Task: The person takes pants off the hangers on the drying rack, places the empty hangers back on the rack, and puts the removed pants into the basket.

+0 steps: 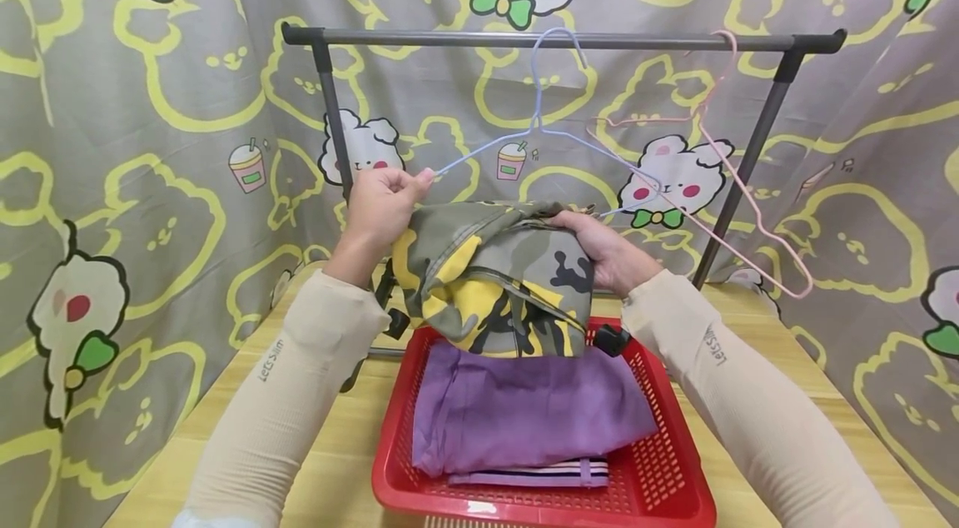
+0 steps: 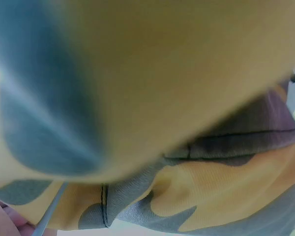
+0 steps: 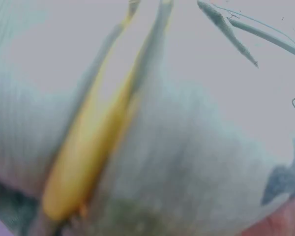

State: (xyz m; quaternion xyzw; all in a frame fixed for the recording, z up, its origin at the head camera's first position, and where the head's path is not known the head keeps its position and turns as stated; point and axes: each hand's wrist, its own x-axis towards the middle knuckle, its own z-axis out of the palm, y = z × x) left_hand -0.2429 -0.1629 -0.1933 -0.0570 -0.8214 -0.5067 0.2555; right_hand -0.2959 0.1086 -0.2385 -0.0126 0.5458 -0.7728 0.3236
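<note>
We have the camouflage garment [image 1: 509, 286] bunched between our two hands, just below the shoulders of the blue hanger [image 1: 537, 122] and above the far end of the basket. Our left hand [image 1: 384, 207] pinches the hanger's left end, cloth lying against it; our right hand [image 1: 605, 251] grips the garment's right edge, thumb on top. We would do well to hold that hanger end steady, draw the folds out evenly and lay the cloth square along the lower wire; whether the wire passes through the garment, we cannot tell. The fabric looks like matt woven twill, stitched along its seams, slumping in thick rounded folds. Below, smooth purple cloth [image 1: 532, 411] lies folded in a red perforated plastic basket [image 1: 449, 503] on the wood-grained bench [image 1: 337, 461]. Farther off, a slim pink hanger [image 1: 703, 106] hangs right along the straight grey rail [image 1: 449, 39].
</note>
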